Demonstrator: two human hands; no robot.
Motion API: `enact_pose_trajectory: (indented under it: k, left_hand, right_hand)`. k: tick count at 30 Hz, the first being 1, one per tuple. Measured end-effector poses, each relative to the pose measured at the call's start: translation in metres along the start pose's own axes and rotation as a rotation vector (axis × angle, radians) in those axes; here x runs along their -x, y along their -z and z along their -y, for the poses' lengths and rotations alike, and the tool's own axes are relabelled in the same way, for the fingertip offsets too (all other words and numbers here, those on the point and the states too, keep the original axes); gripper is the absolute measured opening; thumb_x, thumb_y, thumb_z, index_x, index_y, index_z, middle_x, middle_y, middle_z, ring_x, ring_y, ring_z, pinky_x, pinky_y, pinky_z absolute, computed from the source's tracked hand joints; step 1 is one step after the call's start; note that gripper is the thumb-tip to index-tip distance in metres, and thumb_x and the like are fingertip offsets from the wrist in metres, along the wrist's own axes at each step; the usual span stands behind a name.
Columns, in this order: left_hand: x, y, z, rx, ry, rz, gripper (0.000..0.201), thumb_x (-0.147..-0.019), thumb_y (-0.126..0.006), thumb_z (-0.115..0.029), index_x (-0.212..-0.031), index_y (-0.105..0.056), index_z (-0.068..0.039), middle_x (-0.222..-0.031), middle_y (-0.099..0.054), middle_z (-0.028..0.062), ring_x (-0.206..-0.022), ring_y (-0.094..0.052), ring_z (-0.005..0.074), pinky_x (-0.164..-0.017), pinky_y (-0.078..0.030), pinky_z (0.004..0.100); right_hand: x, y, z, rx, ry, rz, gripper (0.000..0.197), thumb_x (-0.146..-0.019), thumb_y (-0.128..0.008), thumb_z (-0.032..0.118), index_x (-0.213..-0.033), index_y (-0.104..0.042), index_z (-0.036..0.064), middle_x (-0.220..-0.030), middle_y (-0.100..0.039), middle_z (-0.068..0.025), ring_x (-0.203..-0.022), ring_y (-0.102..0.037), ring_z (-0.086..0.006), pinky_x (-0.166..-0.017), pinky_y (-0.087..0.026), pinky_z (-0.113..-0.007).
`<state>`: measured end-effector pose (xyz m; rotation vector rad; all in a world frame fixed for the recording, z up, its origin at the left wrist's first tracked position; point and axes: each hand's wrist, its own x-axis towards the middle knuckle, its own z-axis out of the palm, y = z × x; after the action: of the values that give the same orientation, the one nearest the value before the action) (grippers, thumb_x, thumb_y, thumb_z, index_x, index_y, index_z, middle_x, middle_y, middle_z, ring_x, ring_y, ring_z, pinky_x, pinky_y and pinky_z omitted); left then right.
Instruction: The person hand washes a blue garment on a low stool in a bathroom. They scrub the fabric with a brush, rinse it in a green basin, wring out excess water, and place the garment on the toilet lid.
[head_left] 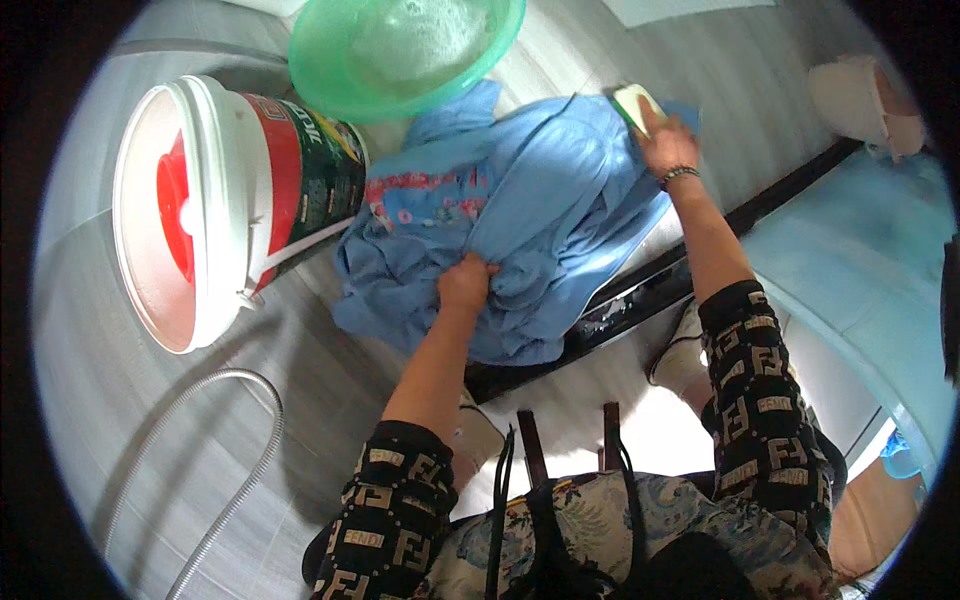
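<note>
A light-blue denim garment [540, 200] lies bunched on the grey floor in front of me, with red and pink decoration on its left part. My left hand [466, 283] is closed on a fold of its cloth near the middle. At the garment's far right edge, my right hand [668, 145] grips a pale yellow block with a green edge [634, 104], a brush or a sponge; I cannot tell which. The block rests against the cloth, and my fingers partly cover it.
A green basin [320, 60] with sudsy water stands beyond the garment. To the left a large white bucket [222, 220] lies on its side. A metal hose [262, 455] curves along the floor. A black rail [740, 215] runs under the garment's right side, beside a pale blue panel [850, 260].
</note>
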<state>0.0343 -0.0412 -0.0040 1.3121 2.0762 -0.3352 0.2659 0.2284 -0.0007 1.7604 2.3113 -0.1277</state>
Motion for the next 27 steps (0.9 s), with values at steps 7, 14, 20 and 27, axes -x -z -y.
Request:
enact_pose_trajectory:
  k: [7, 14, 20, 27]
  left_hand:
    - [0.003, 0.002, -0.002, 0.039, -0.045, -0.068, 0.041, -0.077, -0.056, -0.041, -0.079, -0.054, 0.0, -0.069, -0.062, 0.0168, -0.069, -0.062, 0.0312, -0.057, -0.049, 0.0399]
    - [0.001, 0.009, -0.008, 0.072, 0.044, 0.049, 0.039, -0.078, -0.057, -0.039, -0.085, -0.056, -0.001, -0.08, -0.062, 0.0203, -0.077, -0.061, 0.0345, -0.067, -0.048, 0.0438]
    - [0.004, -0.009, 0.01, 0.118, 0.083, 0.09, 0.038, -0.081, -0.053, -0.037, -0.096, -0.056, -0.002, -0.101, -0.057, 0.0207, -0.094, -0.056, 0.0348, -0.075, -0.045, 0.0442]
    - [0.025, 0.107, -0.003, 0.51, -0.187, -0.432, 0.053, -0.084, -0.038, -0.047, -0.1, -0.054, 0.001, -0.102, -0.054, 0.0223, -0.093, -0.05, 0.0383, -0.083, -0.039, 0.0432]
  right_hand:
    - [0.035, -0.028, -0.04, 0.154, 0.05, -0.4, 0.048, -0.078, -0.054, 0.039, -0.121, -0.044, 0.0179, -0.105, -0.051, -0.0144, -0.093, -0.052, -0.0323, -0.083, -0.039, -0.045]
    - [0.035, -0.041, 0.055, -0.517, -0.383, 0.074, 0.035, -0.071, -0.061, 0.035, -0.091, -0.059, 0.0073, -0.092, -0.062, -0.0142, -0.086, -0.058, -0.0315, -0.076, -0.045, -0.04]
    - [0.061, 0.016, 0.071, -1.029, -0.123, -0.105, 0.032, -0.062, -0.071, 0.024, -0.077, -0.053, 0.0027, -0.074, -0.059, -0.0115, -0.07, -0.056, -0.0202, -0.063, -0.044, -0.03]
    - [0.14, 0.161, 0.101, -1.836, 0.179, 0.245, 0.024, -0.069, -0.055, -0.006, -0.09, -0.048, 0.0044, -0.079, -0.055, 0.0016, -0.068, -0.049, -0.0076, -0.063, -0.04, -0.021]
